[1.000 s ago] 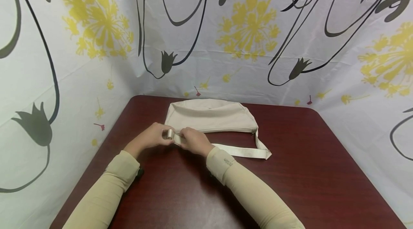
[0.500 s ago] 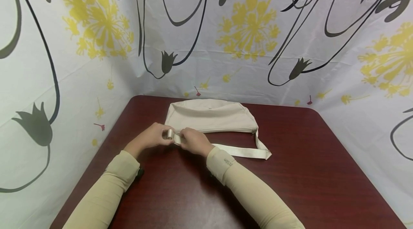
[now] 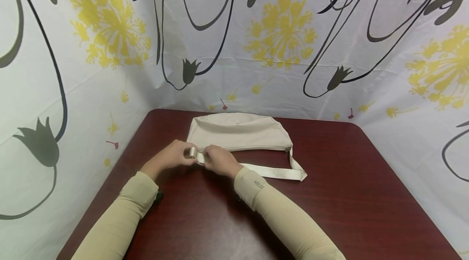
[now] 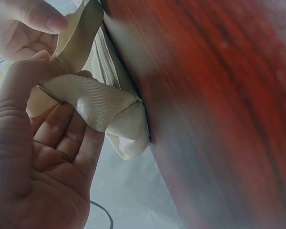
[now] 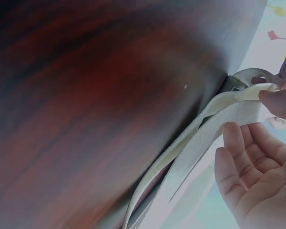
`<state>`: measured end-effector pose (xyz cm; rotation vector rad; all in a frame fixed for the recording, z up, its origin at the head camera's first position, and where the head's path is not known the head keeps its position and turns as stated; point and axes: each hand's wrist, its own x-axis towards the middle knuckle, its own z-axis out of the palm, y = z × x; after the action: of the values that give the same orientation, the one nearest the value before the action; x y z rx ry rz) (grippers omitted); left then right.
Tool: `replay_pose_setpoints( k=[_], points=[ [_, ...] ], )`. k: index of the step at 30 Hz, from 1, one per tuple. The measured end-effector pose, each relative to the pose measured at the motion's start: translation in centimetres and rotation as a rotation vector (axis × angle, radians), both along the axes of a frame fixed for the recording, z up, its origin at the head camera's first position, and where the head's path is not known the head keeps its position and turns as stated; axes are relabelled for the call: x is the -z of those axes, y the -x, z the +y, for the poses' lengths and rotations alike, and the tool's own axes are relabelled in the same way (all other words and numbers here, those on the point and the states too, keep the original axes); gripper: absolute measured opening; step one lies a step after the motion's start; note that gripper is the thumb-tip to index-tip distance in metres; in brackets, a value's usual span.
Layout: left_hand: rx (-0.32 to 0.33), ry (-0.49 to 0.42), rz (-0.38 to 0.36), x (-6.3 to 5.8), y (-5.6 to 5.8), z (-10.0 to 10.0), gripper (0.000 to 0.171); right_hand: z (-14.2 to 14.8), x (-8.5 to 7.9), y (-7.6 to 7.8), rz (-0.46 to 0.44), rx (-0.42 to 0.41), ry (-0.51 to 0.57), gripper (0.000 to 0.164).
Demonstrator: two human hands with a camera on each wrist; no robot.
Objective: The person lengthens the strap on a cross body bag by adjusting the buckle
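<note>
A cream shoulder bag (image 3: pixel 239 131) lies at the back of the table, its zipper (image 3: pixel 260 148) along the near edge. Its webbing strap (image 3: pixel 272 172) runs along the front and folds at the right corner. At the bag's left end, my left hand (image 3: pixel 174 155) pinches the strap where it loops through a thin metal buckle (image 4: pixel 51 94). Close beside it, my right hand (image 3: pixel 221 162) pinches the strap between thumb and fingers. In the right wrist view, two layers of the strap (image 5: pixel 181 148) trail down from that hand (image 5: pixel 262 167).
The dark red wooden table (image 3: pixel 205 219) has its back edge just behind the bag. White fabric (image 3: pixel 234 48) printed with flowers hangs round the back and sides. Both forearms, in beige sleeves (image 3: pixel 293 219), reach across the tabletop.
</note>
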<state>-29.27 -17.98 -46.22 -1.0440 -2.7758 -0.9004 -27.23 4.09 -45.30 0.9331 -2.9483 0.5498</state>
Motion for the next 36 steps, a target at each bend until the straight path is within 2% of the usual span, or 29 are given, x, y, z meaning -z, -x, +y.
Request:
replay_pose_setpoints(
  k=[14, 22, 29, 36],
  points=[
    [0.006, -0.006, 0.0, -0.12, -0.17, 0.1, 0.026, -0.35, -0.35, -0.14, -0.02, -0.038, 0.049, 0.02],
    [0.012, -0.01, 0.013, -0.02, -0.12, 0.11, 0.025, -0.45, -0.31, -0.09, -0.015, -0.039, 0.037, 0.023],
    [0.0, -0.006, 0.023, -0.07, -0.13, 0.03, 0.024, -0.25, -0.29, -0.25, 0.012, 0.025, -0.036, 0.035],
    [-0.007, -0.01, 0.011, -0.15, -0.25, -0.02, 0.021, -0.25, -0.31, -0.42, 0.02, 0.092, -0.075, 0.032]
  ],
)
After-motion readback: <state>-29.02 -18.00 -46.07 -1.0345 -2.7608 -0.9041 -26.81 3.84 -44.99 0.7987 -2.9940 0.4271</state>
